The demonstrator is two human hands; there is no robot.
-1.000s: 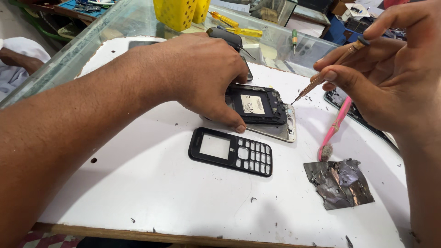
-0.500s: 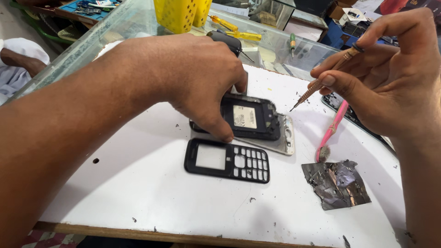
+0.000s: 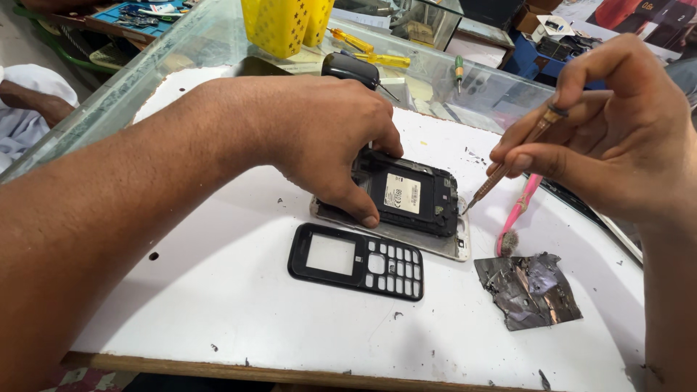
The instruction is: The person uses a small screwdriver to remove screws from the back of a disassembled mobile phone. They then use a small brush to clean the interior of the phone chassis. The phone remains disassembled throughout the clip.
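Under the left hand, the phone body has turned slightly.

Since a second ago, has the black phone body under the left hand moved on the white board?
Cannot tell. The phone body lies just behind the loose keypad frame as before, pinned by the left hand; small shifts look like head-camera motion.

The left hand covers the top-left part of the opened phone body, so what lies under the palm can't be told. The right hand hides most of the screwdriver handle; the tip is too small to tell whether it touches the phone. The small label on the phone is too small to read, and the desk is cut off at the bottom edge.
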